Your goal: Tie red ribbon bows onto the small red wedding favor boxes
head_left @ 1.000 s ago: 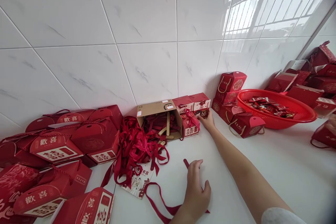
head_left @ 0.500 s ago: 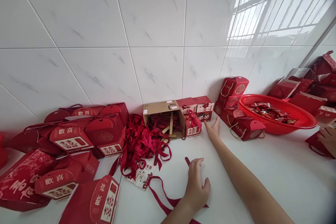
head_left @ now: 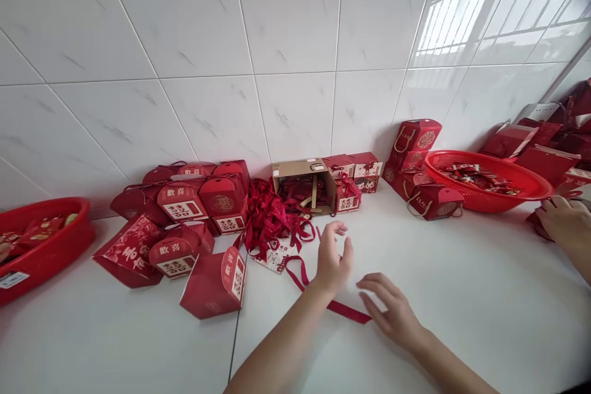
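My left hand [head_left: 333, 260] is held over the white table with its fingers apart and nothing in it. Beneath and beside it lies a loose dark red ribbon [head_left: 347, 311], its upper loop curling left of my wrist. My right hand [head_left: 391, 313] hovers at the ribbon's right end, fingers spread and empty; whether it touches the ribbon I cannot tell. Further up is a tangled heap of red ribbons [head_left: 272, 212], partly over a printed card [head_left: 274, 257]. Beside the heap, an open cardboard box [head_left: 300, 167] on its side holds more ribbons. A small red gift box with a bow [head_left: 347, 197] stands next to it.
Several red gift boxes [head_left: 182, 203] are grouped at the left, one nearer the front [head_left: 215, 289]. A red basket [head_left: 46, 252] with packets stands far left. At the right are stacked boxes [head_left: 415, 138], another red basket [head_left: 530, 188] and another person's hand [head_left: 566, 221].
My right hand has come back from the small boxes by the wall to the loose ribbon. The view has swung left, bringing the left basket into sight.
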A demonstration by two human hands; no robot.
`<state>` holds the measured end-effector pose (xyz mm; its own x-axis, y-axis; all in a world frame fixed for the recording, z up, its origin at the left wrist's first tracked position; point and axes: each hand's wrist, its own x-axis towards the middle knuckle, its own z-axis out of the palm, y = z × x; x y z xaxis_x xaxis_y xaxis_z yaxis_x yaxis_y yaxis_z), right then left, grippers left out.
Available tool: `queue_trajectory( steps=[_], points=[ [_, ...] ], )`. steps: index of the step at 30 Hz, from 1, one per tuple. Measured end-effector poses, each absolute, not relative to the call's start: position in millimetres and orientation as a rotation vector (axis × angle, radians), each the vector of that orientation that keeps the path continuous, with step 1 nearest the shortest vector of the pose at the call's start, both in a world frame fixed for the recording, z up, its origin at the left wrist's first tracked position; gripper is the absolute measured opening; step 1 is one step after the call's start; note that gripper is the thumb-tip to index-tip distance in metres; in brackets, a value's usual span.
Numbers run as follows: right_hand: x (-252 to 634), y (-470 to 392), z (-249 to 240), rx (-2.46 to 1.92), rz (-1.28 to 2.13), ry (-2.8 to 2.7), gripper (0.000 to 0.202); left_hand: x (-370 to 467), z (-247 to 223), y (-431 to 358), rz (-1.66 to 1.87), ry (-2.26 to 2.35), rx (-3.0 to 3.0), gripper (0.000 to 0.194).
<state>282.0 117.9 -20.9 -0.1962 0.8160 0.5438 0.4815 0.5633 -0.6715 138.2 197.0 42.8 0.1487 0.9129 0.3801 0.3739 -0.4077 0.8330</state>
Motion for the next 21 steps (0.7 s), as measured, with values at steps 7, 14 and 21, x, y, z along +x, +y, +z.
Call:
queue_trajectory(
  steps=[7,14,21],
  points=[
    [242,92,-10,-1.415,0.621,-2.171,0.017,50,31,118,0.654,1.249,2.226,0.021],
    [242,68,20,-1.091,1.152,-2.116,0.026,7,20,39,0.332,1.566,2.262,0.026],
    [255,63,51,-0.458,1.425,-1.232,0.057,-6,6,16,0.469,1.709,2.303,0.020]
  ],
)
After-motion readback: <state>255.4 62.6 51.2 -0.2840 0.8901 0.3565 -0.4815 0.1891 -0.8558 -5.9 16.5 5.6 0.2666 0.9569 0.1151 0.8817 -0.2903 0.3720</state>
